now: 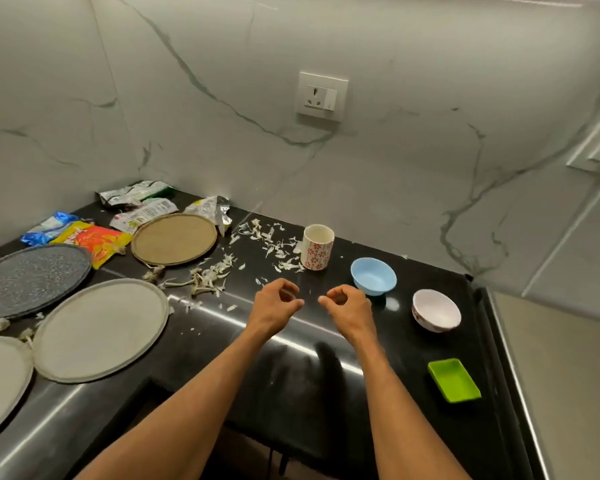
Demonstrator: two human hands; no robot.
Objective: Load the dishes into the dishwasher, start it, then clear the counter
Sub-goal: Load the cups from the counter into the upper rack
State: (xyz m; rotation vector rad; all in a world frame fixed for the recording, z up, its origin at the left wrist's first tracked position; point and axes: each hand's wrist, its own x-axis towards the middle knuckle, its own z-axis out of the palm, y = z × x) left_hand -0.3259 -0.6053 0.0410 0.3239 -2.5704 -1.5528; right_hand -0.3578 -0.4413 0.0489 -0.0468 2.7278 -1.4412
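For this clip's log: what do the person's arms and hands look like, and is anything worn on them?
Both are bare. The left hand and right hand have no gloves, and no rings show. The left forearm and right forearm carry no sleeves, watch or bracelet as far as the frame reaches.

Left hand, right hand, held forward close together, fingers curled inward

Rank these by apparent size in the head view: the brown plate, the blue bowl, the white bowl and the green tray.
1. Brown plate.
2. Blue bowl, white bowl and green tray look alike; the tray is nearest the camera, so I leave them unranked.
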